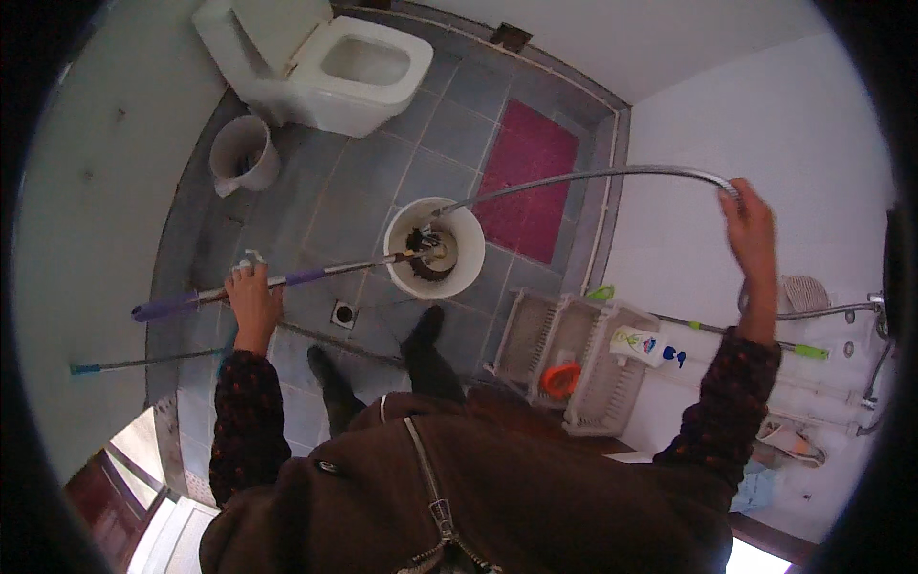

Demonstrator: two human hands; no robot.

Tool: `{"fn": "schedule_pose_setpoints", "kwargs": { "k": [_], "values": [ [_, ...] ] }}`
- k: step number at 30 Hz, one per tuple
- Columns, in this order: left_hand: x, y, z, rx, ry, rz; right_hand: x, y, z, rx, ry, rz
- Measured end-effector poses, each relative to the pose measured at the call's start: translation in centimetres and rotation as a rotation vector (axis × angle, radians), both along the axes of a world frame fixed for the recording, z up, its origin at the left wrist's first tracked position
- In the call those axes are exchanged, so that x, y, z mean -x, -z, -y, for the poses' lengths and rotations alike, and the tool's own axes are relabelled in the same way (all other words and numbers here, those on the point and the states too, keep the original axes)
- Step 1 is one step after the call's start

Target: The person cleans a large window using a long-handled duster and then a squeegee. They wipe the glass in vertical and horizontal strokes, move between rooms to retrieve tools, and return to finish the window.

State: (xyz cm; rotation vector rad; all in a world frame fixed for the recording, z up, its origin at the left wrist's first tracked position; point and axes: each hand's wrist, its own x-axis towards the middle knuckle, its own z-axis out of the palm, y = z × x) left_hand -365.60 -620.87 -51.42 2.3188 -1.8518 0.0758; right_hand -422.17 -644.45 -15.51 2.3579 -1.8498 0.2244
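Observation:
A white bucket (470, 244) stands on the grey tiled floor before me. My left hand (252, 298) is closed around a mop pole (337, 268) with purple grips. The pole slants into the bucket, where dark mop strands (416, 240) show near its lower end. Something small and white sits by my left fingers, too blurred to name. Out to the right, my raised right hand (749, 226) grips a flexible metal shower hose (617, 171). The hose arches over to the bucket, and its far end (439, 212) dips inside the rim. Whether water runs from it cannot be made out.
Beyond the bucket are a toilet (366, 61) with its lid up and a white pail (245, 154). A pink mat (531, 179) lies right of the bucket. A plastic rack (574, 344) holds a pump bottle (637, 345). A floor drain (345, 314) lies near my feet.

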Motion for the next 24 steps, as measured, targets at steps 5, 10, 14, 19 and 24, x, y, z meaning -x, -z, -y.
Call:
{"fn": "schedule_pose_setpoints", "kwargs": {
  "k": [5, 10, 14, 19, 24],
  "values": [
    [-1.8, 0.8, 0.3, -0.214, -0.005, 0.166, 0.1, 14.0, 1.0, -0.252, 0.051, -0.176],
    [-3.1, 2.9, 0.1, -0.442, 0.022, 0.208, 5.4, 22.4, 0.7, -0.19, 0.171, -0.321],
    [-4.1, 4.3, -0.2, -0.56, 0.02, 0.152, 10.9, 25.7, -0.7, -0.202, 0.211, -0.577],
    [-2.8, 2.6, 0.1, -0.579, -0.014, 0.079, 13.7, 30.1, -3.3, -0.112, 0.197, -0.644],
    [-4.0, 5.2, 1.2, -0.546, 0.132, 0.093, 13.8, 31.2, -8.1, -0.22, 0.375, -0.161]
  ]
}}
